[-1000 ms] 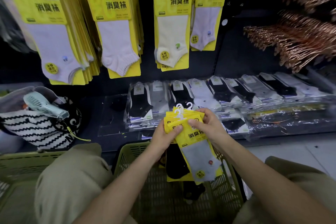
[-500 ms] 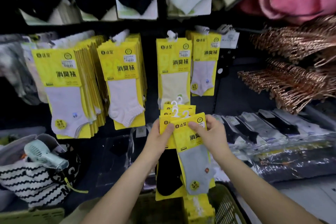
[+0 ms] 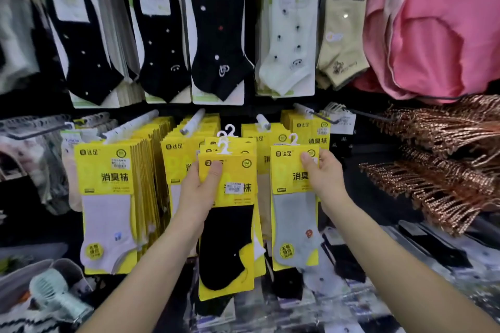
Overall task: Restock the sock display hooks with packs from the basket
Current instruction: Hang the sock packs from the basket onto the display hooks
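Note:
My left hand (image 3: 201,192) grips a small stack of yellow sock packs (image 3: 230,224), a black sock on the front one, their white hangers pointing up. My right hand (image 3: 323,178) holds a single yellow pack with a grey sock (image 3: 293,213), lifted apart to the right. Both are raised in front of the yellow packs on the display hooks. One hook (image 3: 263,121) with few packs sits just above and between my hands; another hook (image 3: 192,123) is to its left. The basket is out of view.
Full rows of yellow packs (image 3: 108,197) hang at the left. Black, white and beige socks (image 3: 216,30) hang on the upper row. Pink garments (image 3: 438,24) and copper-coloured hangers (image 3: 438,170) are at the right. A bag holding a small fan (image 3: 54,295) sits at lower left.
Both hands rose from over the basket to the hook row. The right hand pulled the grey-sock pack off the stack and moved it right; the view tilted up.

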The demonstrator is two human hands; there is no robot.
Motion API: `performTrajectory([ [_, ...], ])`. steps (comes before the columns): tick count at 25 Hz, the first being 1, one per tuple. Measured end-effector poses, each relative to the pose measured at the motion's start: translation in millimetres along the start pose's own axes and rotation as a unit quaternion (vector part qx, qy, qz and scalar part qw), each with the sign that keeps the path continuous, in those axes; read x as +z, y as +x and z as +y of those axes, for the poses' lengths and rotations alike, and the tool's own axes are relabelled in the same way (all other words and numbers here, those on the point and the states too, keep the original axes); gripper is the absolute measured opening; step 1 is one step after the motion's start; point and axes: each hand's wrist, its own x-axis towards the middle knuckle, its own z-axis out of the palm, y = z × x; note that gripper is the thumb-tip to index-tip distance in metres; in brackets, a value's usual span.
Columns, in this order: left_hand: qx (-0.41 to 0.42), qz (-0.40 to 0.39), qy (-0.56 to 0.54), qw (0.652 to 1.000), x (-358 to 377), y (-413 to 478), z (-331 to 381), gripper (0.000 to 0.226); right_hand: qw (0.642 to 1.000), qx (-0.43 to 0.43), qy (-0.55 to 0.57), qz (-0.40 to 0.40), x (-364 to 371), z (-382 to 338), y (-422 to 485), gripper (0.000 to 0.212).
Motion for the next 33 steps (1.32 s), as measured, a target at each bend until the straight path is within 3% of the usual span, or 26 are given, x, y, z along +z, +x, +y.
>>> performTrajectory([
  [3, 0.009, 0.013, 0.009, 1.0, -9, 11, 11, 0.021, 1.0, -0.002, -0.018, 0.005, 14, -13, 15, 0.062],
  [6, 0.002, 0.014, 0.005, 1.0, -10, 14, 12, 0.058, 0.998, -0.012, -0.059, 0.005, 29, -19, 19, 0.065],
  [8, 0.005, 0.022, 0.006, 1.0, -9, 15, 10, 0.065, 0.997, -0.01, -0.071, 0.005, 38, -21, 20, 0.065],
  [11, -0.003, 0.017, -0.005, 1.0, -3, 15, 8, 0.063, 0.997, -0.002, -0.077, 0.012, 46, -19, 22, 0.065],
  [15, 0.002, 0.016, 0.001, 1.0, 7, 13, 11, 0.04, 0.996, 0.013, -0.089, 0.02, 54, -18, 28, 0.064],
  [20, 0.004, 0.022, -0.004, 1.0, 17, 10, 12, 0.044, 0.994, 0.034, -0.102, 0.033, 53, -20, 29, 0.05],
  [23, 0.002, 0.015, -0.016, 1.0, 18, 10, 10, 0.009, 0.996, -0.04, -0.037, 0.065, 45, -21, 11, 0.031],
  [27, 0.01, 0.004, -0.011, 1.0, 26, 6, 11, 0.005, 0.992, -0.07, -0.068, -0.081, 50, -28, -22, 0.04],
  [30, 0.014, -0.004, -0.016, 1.0, 28, 2, 11, 0.005, 0.991, -0.066, -0.087, -0.075, 50, -31, -26, 0.043],
  [33, 0.013, -0.01, -0.019, 1.0, 23, 3, 8, 0.019, 0.995, -0.048, -0.063, -0.068, 41, -33, -26, 0.031],
])
